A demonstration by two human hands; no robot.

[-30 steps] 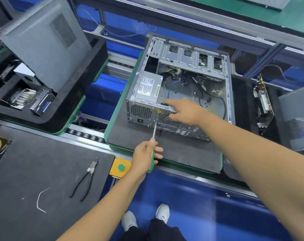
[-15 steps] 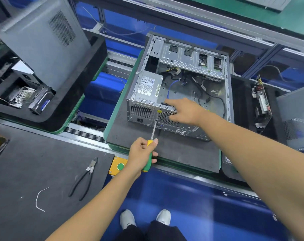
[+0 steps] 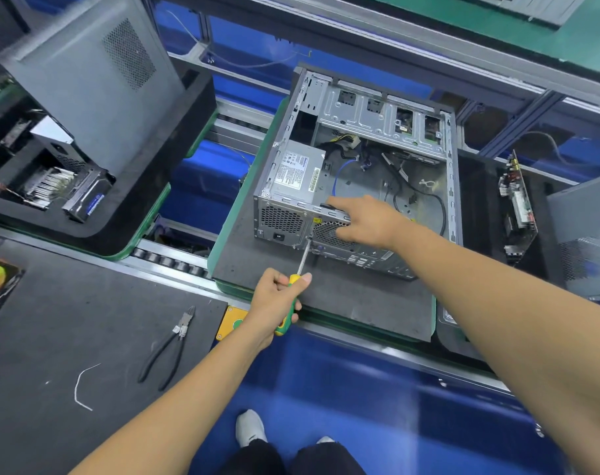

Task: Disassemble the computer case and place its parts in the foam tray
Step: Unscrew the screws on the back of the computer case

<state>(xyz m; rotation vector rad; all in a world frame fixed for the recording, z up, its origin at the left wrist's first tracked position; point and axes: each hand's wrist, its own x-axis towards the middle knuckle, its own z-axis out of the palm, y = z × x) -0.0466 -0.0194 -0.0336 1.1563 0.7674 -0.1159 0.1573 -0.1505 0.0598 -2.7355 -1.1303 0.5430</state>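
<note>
Fingers of the left hand (image 3: 274, 299) are curled round the yellow-and-green handle of a screwdriver (image 3: 293, 289), thumb laid along the top. Its shaft runs up and away to the back panel of the computer case (image 3: 357, 173), the tip sitting at a point just beside the power socket, at the lower corner of the power supply (image 3: 297, 173). Whether the tip is seated in a screw head is too small to tell. The right hand (image 3: 363, 219) reaches over the back edge of the case, forefinger stretched out and resting on the rim, the others loosely bent; it grips nothing and seems to brace the case.

The step looks like undoing a screw that holds the power supply. To do it well, keep the shaft in line with the screw, push inward while turning so the tip does not slip out, and press down with the bracing hand so the case does not slide on its grey mat (image 3: 326, 303). Catch the screw as it comes free, for it could drop among the rollers (image 3: 168, 260).

The case lies on its side, open side up, cables loose inside. A foam tray (image 3: 127, 214) stands to the left, already holding parts. Cutters (image 3: 170, 344) lie on the near bench.
</note>
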